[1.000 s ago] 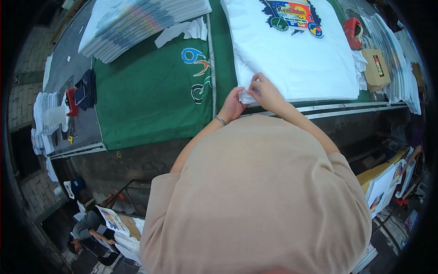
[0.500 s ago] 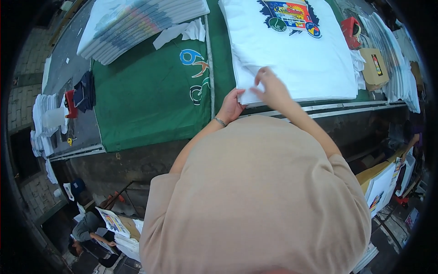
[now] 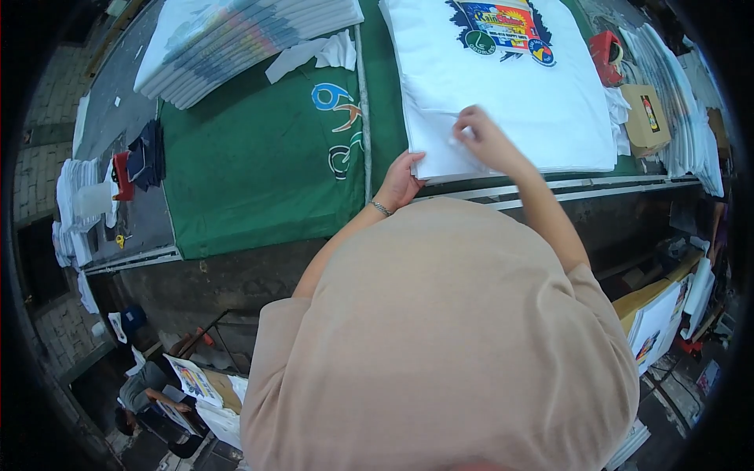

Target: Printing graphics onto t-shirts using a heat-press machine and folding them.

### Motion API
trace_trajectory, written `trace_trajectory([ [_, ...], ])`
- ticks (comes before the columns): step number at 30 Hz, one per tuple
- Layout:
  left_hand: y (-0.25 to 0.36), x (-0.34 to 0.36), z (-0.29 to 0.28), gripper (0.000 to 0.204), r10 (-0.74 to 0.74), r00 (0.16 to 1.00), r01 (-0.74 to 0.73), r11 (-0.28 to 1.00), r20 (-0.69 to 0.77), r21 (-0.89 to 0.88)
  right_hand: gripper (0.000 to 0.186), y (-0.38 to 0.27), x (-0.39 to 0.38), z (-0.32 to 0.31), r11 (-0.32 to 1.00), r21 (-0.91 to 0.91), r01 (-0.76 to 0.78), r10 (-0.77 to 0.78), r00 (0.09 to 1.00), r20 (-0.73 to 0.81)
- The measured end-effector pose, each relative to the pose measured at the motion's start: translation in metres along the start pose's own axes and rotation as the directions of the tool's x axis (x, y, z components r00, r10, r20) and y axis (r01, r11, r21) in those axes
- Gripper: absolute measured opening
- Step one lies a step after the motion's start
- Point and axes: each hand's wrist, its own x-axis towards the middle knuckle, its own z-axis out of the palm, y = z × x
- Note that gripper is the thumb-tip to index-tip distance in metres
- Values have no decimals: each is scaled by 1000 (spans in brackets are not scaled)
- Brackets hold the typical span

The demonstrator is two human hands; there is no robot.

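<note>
The stack of white cloth (image 3: 534, 125) is lying right of the middle on the green cover (image 3: 259, 165) of the tabletop (image 3: 122, 74), its far end running out of sight at the upper edge and its colourful print (image 3: 504, 31) sitting near that end. At the stack's near left corner, the left hand (image 3: 400, 182) is curling partly closed and gripping the edge, the thumb showing on top while the fingers underneath are staying hard to make out; a bracelet (image 3: 382, 208) is circling that wrist. The right hand (image 3: 483, 141) is hanging over the near part of the stack with fingers bent and partly closed, but blur is hiding the fingertips, so whether they are touching or pinching any cloth cannot be told. To the far left, a pile of folded shirts (image 3: 259, 47) is also being cut off at the top, with white scraps (image 3: 336, 51) lying beside it. On the right, a red tape dispenser (image 3: 606, 59) and a cardboard box (image 3: 647, 119) are standing near the stack. The wearer's beige shirt (image 3: 440, 330) is covering much of the near middle, and a co-worker (image 3: 145, 392) is showing only dimly at the near left.
</note>
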Motion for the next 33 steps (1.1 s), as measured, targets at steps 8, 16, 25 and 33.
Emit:
trace_trajectory([
  [8, -4, 7, -12, 29, -40, 999, 44, 994, 37, -105, 21, -21, -20, 39, 980, -178, 94, -112, 990, -90],
  [16, -3, 6, -11, 30, -47, 998, 53, 990, 48, -131, 17, -5, -14, 53, 982, -190, 1, 2, 1000, 12],
  [25, -1, 6, -8, 29, -40, 998, 45, 994, 56, -97, 18, -13, -4, -3, 878, -463, -121, -17, 959, -282],
  [33, 5, 0, -5, 31, 10, 982, 37, 970, 189, -241, 17, -5, -10, 73, 971, -213, 105, -125, 989, -83],
])
